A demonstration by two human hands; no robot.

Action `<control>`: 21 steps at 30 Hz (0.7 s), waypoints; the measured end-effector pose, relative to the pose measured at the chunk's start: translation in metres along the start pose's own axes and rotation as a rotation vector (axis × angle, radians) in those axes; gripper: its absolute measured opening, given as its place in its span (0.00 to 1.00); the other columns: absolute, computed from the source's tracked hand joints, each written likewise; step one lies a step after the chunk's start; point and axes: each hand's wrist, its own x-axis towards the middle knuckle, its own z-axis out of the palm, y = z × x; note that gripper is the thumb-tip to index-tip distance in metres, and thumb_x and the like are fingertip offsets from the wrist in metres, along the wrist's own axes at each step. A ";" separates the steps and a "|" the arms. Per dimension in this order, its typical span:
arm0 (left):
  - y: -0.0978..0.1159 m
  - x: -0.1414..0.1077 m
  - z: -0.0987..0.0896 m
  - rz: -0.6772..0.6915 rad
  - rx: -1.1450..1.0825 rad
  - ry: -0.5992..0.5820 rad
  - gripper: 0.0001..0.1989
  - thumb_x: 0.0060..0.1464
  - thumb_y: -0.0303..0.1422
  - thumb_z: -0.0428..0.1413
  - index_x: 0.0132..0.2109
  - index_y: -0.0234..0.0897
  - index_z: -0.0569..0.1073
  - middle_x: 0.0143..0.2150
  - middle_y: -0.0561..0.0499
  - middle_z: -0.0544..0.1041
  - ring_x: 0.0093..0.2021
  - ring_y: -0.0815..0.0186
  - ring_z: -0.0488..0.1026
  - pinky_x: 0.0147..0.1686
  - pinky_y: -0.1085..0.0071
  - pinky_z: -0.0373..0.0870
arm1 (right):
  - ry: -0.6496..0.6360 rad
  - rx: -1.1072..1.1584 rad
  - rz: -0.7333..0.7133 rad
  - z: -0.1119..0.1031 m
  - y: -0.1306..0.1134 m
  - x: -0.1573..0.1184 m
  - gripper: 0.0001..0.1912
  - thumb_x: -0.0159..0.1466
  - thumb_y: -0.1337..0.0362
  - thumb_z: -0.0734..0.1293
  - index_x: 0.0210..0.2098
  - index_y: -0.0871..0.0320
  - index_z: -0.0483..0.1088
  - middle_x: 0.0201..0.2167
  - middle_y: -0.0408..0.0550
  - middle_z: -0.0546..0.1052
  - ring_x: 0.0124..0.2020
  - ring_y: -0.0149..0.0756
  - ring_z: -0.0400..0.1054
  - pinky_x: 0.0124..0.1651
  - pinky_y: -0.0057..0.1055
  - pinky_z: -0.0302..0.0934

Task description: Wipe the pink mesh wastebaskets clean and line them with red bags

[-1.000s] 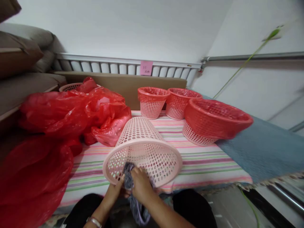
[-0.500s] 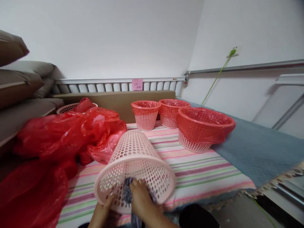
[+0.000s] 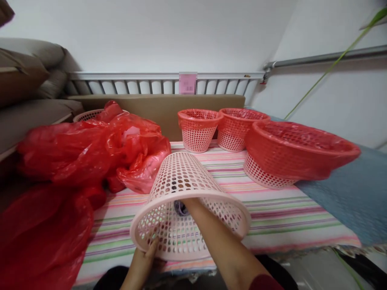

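Note:
A pale pink perforated basket (image 3: 187, 173) lies on its side on the striped cloth (image 3: 281, 209), its mouth facing me. At the lower left of its rim is my left hand (image 3: 145, 255), thumb inside and the other fingers hidden beneath, gripping the rim. My right hand (image 3: 189, 201) reaches deep inside, mostly covered by the basket's upper wall. Beside it, a dark grey-purple cloth (image 3: 180, 208) is partly visible in the basket and appears to be held by that hand.
Crumpled red plastic bags (image 3: 90, 149) cover the left side, with another basket (image 3: 87, 115) behind them. Three bag-lined baskets stand at the back and right, the nearest being a large one (image 3: 272, 173). Grey-brown cushions (image 3: 33, 117) are stacked at the left edge.
My right hand has gone deeper into the basket with the dark cloth. My left hand remains at the rim. The view has shifted, with the right baskets appearing larger.

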 end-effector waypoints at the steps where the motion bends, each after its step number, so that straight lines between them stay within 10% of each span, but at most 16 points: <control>1: 0.001 0.000 0.001 -0.001 -0.005 0.008 0.35 0.43 0.51 0.59 0.57 0.39 0.68 0.53 0.42 0.76 0.46 0.45 0.76 0.32 0.59 0.80 | -0.005 -0.019 0.000 -0.001 -0.003 -0.005 0.19 0.64 0.64 0.58 0.54 0.53 0.65 0.57 0.46 0.68 0.60 0.40 0.56 0.62 0.40 0.49; 6: 0.003 -0.003 0.003 0.003 -0.032 0.015 0.33 0.46 0.47 0.59 0.57 0.38 0.69 0.49 0.42 0.78 0.47 0.47 0.77 0.36 0.58 0.79 | -0.035 -0.124 0.034 0.000 -0.028 -0.073 0.25 0.50 0.73 0.64 0.48 0.62 0.69 0.53 0.58 0.70 0.55 0.50 0.61 0.57 0.42 0.53; 13: 0.014 -0.012 0.002 -0.035 -0.066 -0.027 0.34 0.46 0.48 0.59 0.58 0.39 0.67 0.39 0.43 0.82 0.40 0.49 0.79 0.38 0.57 0.78 | -0.174 -0.080 -0.020 -0.005 -0.047 -0.205 0.24 0.44 0.73 0.64 0.41 0.55 0.72 0.47 0.49 0.72 0.49 0.46 0.63 0.53 0.37 0.55; 21: 0.018 -0.021 0.020 0.094 -0.085 -0.089 0.34 0.41 0.50 0.61 0.53 0.36 0.71 0.43 0.43 0.81 0.49 0.47 0.75 0.45 0.55 0.75 | 0.026 -0.007 0.096 -0.035 -0.051 -0.192 0.28 0.45 0.73 0.62 0.46 0.57 0.70 0.52 0.52 0.69 0.55 0.45 0.60 0.58 0.35 0.53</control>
